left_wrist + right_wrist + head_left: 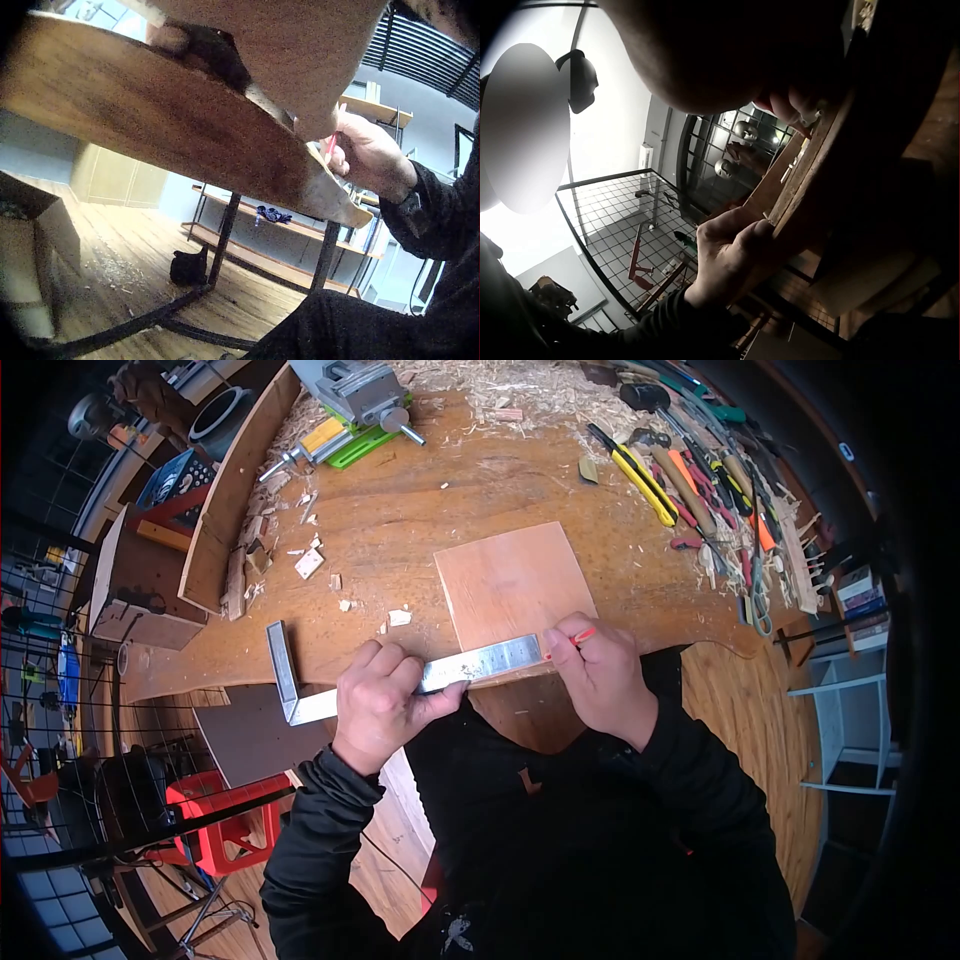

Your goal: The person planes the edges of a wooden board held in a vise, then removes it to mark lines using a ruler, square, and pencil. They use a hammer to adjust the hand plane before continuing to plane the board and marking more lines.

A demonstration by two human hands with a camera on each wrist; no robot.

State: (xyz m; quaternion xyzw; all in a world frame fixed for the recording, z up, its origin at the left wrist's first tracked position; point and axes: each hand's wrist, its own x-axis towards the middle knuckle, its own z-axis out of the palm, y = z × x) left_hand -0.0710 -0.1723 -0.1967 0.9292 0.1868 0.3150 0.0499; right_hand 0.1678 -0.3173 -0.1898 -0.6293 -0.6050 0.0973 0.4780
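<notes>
A thin square wooden board (515,582) lies at the front edge of the workbench. Across its near edge runs the steel blade of a try square (490,660), its stock angled away at the left end. My left hand (378,698) grips the blade, fingers over the top and thumb along the near side. In my right hand (605,672) a red pencil (585,635) is pinched, its tip end close to the blade's right end. The left wrist view also shows the pencil (331,144) beside the bench edge.
A grey vise (360,395) with a green base stands at the back left among wood shavings. Several hand tools, including a yellow utility knife (645,485), lie along the right side. Small wood offcuts (309,563) lie left of the board. A red stool (225,825) stands below left.
</notes>
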